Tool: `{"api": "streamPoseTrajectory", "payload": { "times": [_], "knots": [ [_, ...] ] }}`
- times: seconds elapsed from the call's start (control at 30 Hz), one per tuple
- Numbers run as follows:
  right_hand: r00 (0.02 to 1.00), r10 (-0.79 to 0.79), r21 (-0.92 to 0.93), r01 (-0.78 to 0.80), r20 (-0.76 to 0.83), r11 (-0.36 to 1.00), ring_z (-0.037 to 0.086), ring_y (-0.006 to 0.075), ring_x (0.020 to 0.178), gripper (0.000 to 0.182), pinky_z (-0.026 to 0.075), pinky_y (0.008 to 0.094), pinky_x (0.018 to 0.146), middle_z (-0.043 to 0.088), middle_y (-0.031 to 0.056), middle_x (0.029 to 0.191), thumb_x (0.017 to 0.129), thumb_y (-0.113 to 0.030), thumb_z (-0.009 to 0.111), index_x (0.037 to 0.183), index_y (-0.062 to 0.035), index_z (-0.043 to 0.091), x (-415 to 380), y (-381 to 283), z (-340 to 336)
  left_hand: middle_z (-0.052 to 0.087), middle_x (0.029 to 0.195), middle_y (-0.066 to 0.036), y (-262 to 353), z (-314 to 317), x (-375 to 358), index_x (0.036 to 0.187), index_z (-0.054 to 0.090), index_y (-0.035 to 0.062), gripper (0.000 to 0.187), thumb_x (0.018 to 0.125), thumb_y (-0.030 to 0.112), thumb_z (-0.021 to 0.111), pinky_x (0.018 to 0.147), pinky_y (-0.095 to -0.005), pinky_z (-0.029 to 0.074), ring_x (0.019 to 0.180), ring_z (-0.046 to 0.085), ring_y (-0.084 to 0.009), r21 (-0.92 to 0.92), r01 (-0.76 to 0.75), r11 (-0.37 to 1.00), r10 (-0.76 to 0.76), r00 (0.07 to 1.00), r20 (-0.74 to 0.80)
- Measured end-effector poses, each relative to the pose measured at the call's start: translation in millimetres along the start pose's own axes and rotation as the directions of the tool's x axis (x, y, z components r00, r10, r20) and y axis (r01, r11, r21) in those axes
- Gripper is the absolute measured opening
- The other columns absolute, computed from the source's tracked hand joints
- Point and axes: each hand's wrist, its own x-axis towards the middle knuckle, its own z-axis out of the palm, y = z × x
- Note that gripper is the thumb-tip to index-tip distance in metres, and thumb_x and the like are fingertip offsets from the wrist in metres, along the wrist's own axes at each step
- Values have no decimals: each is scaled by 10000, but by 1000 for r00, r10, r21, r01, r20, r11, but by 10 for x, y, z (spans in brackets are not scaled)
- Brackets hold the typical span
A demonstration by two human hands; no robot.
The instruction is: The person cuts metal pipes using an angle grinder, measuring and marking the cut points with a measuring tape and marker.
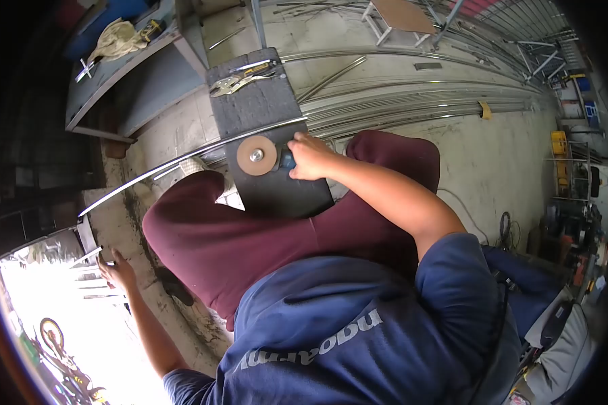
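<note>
My right hand (311,156) is wrapped around an angle grinder (287,159), mostly hidden under the fingers. Its brown round disc (266,164) faces up over the dark bench (263,192) between my knees. A long shiny metal tube (203,152) crosses the bench just beyond the disc and sticks out far to the left. Out at the left side, my left hand (118,271) is raised with thumb and fingers apart, near a short pale bar (88,256) against the bright doorway. On the bench's far end lie a metal clamp-like tool (233,84) and a yellow-and-black tool (258,68).
Several long metal tubes (398,111) lie on the floor to the right. A metal table (125,74) with a cloth (120,40) stands at the upper left. A small brown-topped stool (402,15) is at the back. Bicycles show in the doorway.
</note>
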Motion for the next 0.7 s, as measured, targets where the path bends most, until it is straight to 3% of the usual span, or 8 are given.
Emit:
{"api": "streamPoseTrajectory", "payload": {
  "times": [0.03, 0.1, 0.2, 0.3, 0.4, 0.5, 0.63, 0.7],
  "knots": [
    [999, -16, -20, 17, 47, 1000, 674, 428, 1269, 649, 576, 514, 1060, 640, 247, 1350, 850, -298, 895, 1336, 61, 660, -57, -29, -51, 502, 1718, -129, 227, 7, 59, 1683, 476, 169, 735, 1066, 509, 690, 1264, -635, 292, 1592, 426, -393, -121, -237, 964, 231, 971, -65],
    [991, -129, -98, 125, -34, 987, 694, 422, 1218, 543, 594, 504, 1013, 659, 261, 1309, 866, -218, 838, 1286, 81, 666, -134, 71, 42, 507, 1713, -125, 1164, -382, -93, 1676, 472, 149, 725, 1060, 457, 700, 1288, -633, 241, 1607, 421, -355, -183, -429, 885, 417, 903, -99],
    [989, -143, -92, 140, -26, 986, 686, 419, 1246, 586, 585, 498, 1012, 660, 253, 1321, 927, -234, 817, 1390, 60, 610, -291, 195, 23, 517, 1727, -65, 2424, -883, -342, 1684, 463, 149, 742, 1027, 322, 761, 1310, -597, 222, 1617, 430, -321, -281, -696, 660, 694, 709, -126],
    [993, -116, 21, 116, -8, 993, 704, 440, 1246, 678, 602, 527, 990, 656, 263, 1369, 952, -313, 852, 1486, 4, 579, -366, 360, 43, 586, 1654, -126, 3561, -1222, -602, 1639, 523, 96, 681, 1008, 164, 772, 1286, -499, 313, 1558, 513, -346, -335, -886, 320, 887, 405, -222],
    [991, -52, 187, 29, 120, 982, 730, 450, 1208, 732, 606, 554, 1008, 677, 254, 1346, 902, -336, 917, 1489, -31, 604, -302, 387, -109, 620, 1601, -150, 4561, -1460, -887, 1577, 576, 68, 606, 1005, 129, 767, 1254, -510, 373, 1530, 536, -364, -368, -929, 38, 967, 127, -222],
    [981, -130, 163, 105, 145, 981, 747, 394, 1202, 702, 614, 524, 969, 708, 209, 1302, 870, -360, 942, 1406, -11, 653, -215, 459, -141, 664, 1526, -175, 5428, -1452, -1098, 1502, 629, 36, 521, 999, 63, 760, 1198, -515, 461, 1465, 593, -399, -413, -891, -191, 973, -116, -199],
    [930, -224, 254, 151, 291, 955, 748, 394, 1164, 749, 606, 514, 977, 702, 219, 1283, 876, -403, 935, 1416, 24, 640, -83, 675, -266, 756, 1310, -210, 6401, -1141, -1385, 1345, 721, 38, 329, 1016, 46, 735, 1025, -522, 578, 1210, 726, -429, -552, -791, -263, 965, -227, -134],
    [899, -249, 279, 151, 361, 948, 753, 379, 1146, 751, 605, 501, 966, 711, 210, 1273, 838, -412, 965, 1372, 24, 665, 9, 757, -340, 769, 1246, -225, 6828, -821, -1548, 1334, 729, 37, 296, 1042, 80, 707, 991, -527, 586, 1157, 740, -437, -603, -786, -137, 977, -209, 51]
  ]
}}
